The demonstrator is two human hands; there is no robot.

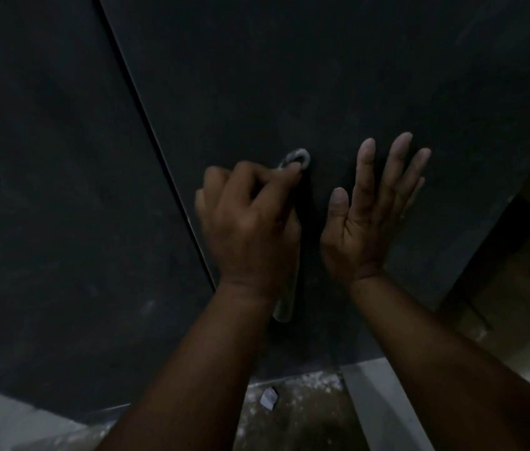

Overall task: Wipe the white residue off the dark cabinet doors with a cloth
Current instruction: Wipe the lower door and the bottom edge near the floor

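L hand [250, 222] pinching cloth [296, 159] vs dark cabinet door [322, 76], R hand [367, 216] flat, fingers spread, no legible txt

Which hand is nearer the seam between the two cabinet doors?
Left. The left hand, gripping the cloth, works just right of the seam. The right hand lies flat on the same door, farther right.

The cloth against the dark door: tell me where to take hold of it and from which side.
Grip the cloth by its loose tail hanging below the left hand, coming from below. The upper end is wrapped over that hand's fingertip and pressed against the right cabinet door, so only the tail is free. The right hand lies flat beside it, so avoid that side.
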